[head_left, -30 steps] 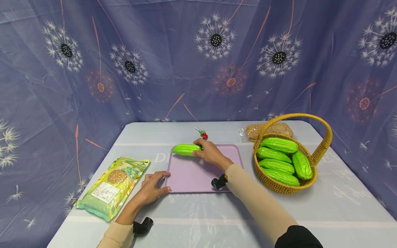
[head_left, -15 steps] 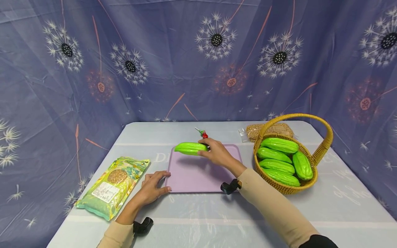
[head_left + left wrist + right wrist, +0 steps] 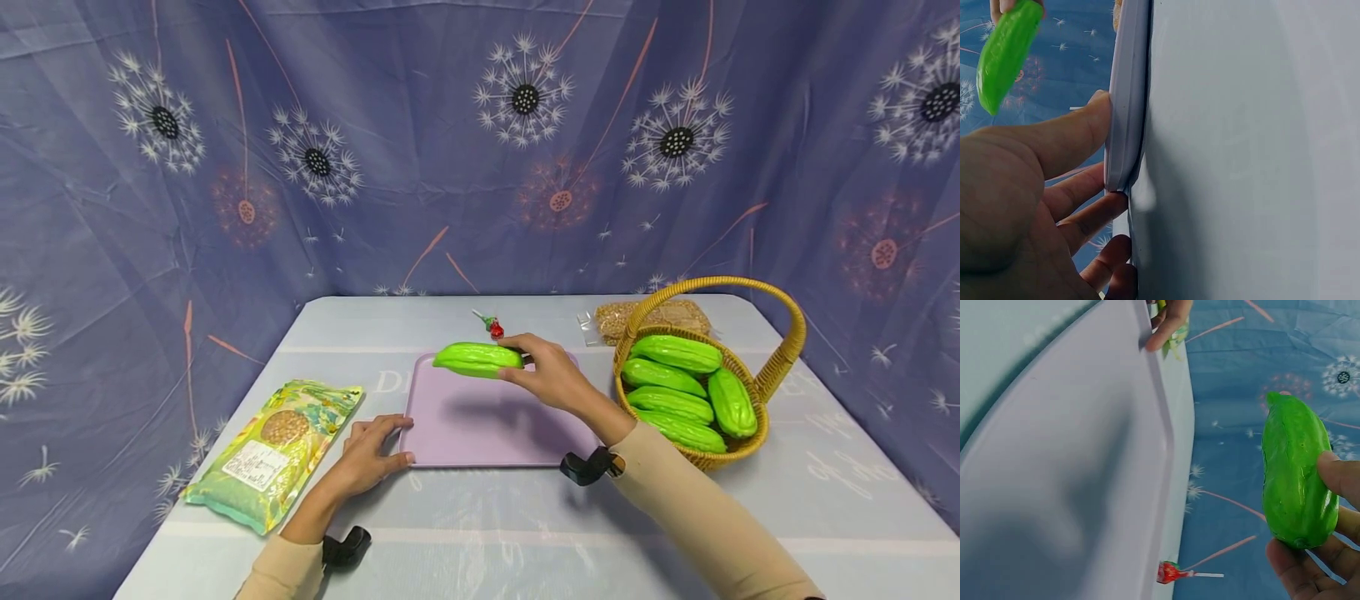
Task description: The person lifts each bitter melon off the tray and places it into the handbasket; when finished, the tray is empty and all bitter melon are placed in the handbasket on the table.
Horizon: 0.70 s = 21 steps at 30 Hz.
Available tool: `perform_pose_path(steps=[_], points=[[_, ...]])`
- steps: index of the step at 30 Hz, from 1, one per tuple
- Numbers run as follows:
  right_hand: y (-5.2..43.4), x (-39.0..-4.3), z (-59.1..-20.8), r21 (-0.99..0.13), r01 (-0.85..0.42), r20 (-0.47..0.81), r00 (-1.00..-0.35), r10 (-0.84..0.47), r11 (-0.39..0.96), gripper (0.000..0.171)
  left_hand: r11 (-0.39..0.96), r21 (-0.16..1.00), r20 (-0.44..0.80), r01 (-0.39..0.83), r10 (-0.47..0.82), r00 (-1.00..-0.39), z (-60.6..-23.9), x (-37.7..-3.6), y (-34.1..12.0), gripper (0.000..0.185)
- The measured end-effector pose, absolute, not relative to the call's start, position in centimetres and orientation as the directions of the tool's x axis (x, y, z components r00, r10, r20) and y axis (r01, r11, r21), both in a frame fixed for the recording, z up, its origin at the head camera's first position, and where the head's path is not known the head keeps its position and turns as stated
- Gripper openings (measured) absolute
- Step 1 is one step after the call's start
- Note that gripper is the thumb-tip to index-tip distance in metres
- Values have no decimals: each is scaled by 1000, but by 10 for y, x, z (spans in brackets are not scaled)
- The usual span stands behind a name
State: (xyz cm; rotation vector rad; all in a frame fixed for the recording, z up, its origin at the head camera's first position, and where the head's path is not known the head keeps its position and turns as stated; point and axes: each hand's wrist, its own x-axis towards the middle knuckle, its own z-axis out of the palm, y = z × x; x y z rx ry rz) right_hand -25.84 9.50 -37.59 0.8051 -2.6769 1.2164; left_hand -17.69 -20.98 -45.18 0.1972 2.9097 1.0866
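My right hand (image 3: 551,372) holds a bright green bitter melon (image 3: 477,359) by its right end, raised above the lilac tray (image 3: 450,433). In the right wrist view, the thumb and fingers grip the lower part of the bitter melon (image 3: 1297,472). At the tray's left side, my left hand (image 3: 367,454) rests with thumb and fingertips touching the edge near the front corner. The left wrist view shows the left thumb (image 3: 1079,134) against the tray rim (image 3: 1127,112), the fingers loosely extended.
A wicker basket (image 3: 626,400) with a tall handle holds several more bitter melons at the right. Behind it lies a clear bag of tan grains (image 3: 615,319). A yellow-green packet (image 3: 277,450) lies left; a red-topped lollipop (image 3: 495,327) lies behind the tray.
My right hand has lifted the bitter melon off the tray's back left part and carried it to the right. The left hand has stayed at the tray edge.
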Motion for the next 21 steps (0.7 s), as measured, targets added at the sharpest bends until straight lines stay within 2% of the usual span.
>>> perform_pose_path(steps=[7, 21], points=[[112, -244, -369, -661, -538, 331, -835, -439, 524, 46, 748, 656, 8, 99, 123, -992, -453, -177, -210, 51], [153, -214, -367, -598, -568, 392, -823, -411, 566, 47, 744, 660, 17, 105, 125, -992, -452, -176, -209, 51]])
